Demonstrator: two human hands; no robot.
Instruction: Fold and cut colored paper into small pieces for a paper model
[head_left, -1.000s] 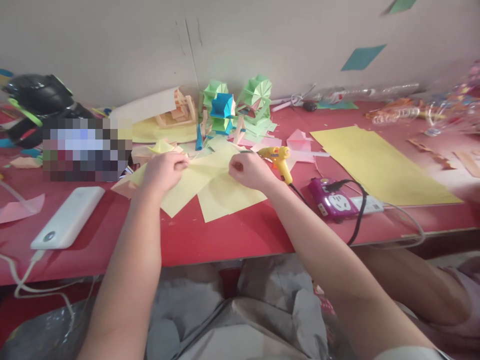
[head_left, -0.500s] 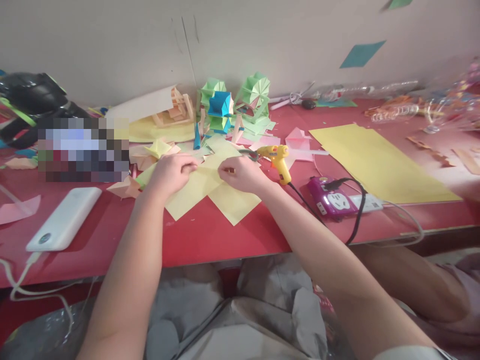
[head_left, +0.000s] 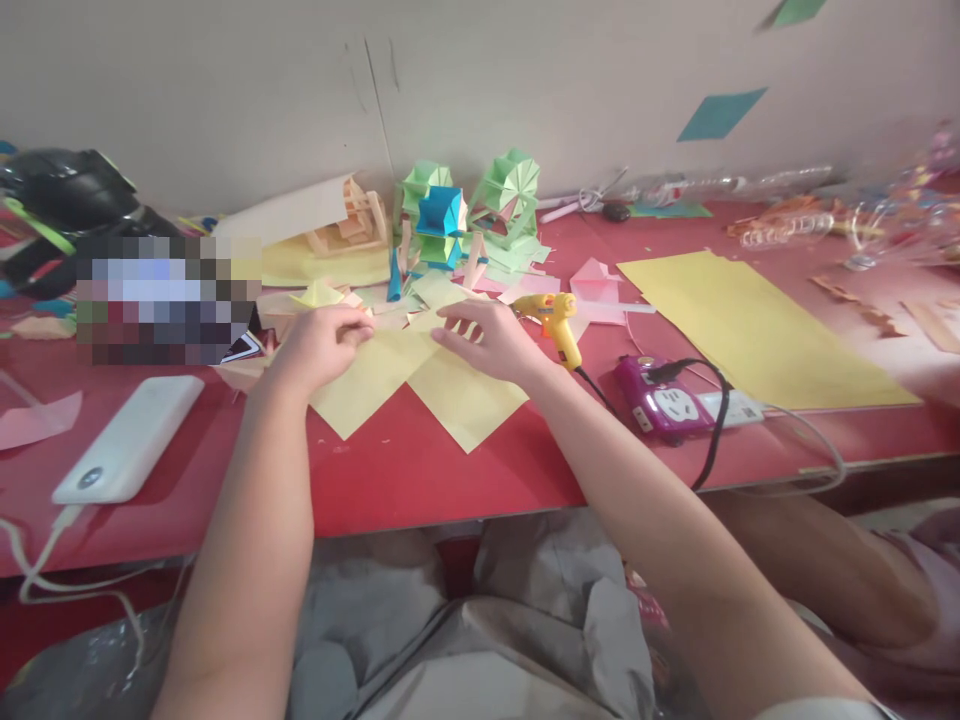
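**Pressing yellow paper flat on the red table**

Resting on two overlapping yellow paper squares [head_left: 420, 385], both hands work near the middle of the red table [head_left: 450, 470]. The squares lie flat and turned like diamonds, each with a corner pointing toward the table's near edge; neither has a clear long axis. The left hand [head_left: 319, 345] is curled, its fingers pinched narrowly on the upper edge of the left square. The right hand [head_left: 487, 340] lies palm down on the right square, fingers spread wide and pointing left toward the other hand, holding nothing.

Just beside the right hand lies a yellow glue gun [head_left: 556, 322], nozzle pointing left, its black cord trailing off toward the table's near edge past a purple power strip [head_left: 664, 405]. Behind the hands, a heap of folded paper scraps touches the squares, and green and blue folded paper models [head_left: 469, 205] stand against the wall. A large yellow sheet [head_left: 757, 330] lies well apart to the right. A white power bank [head_left: 127, 435] sits to the left, near the table's edge.
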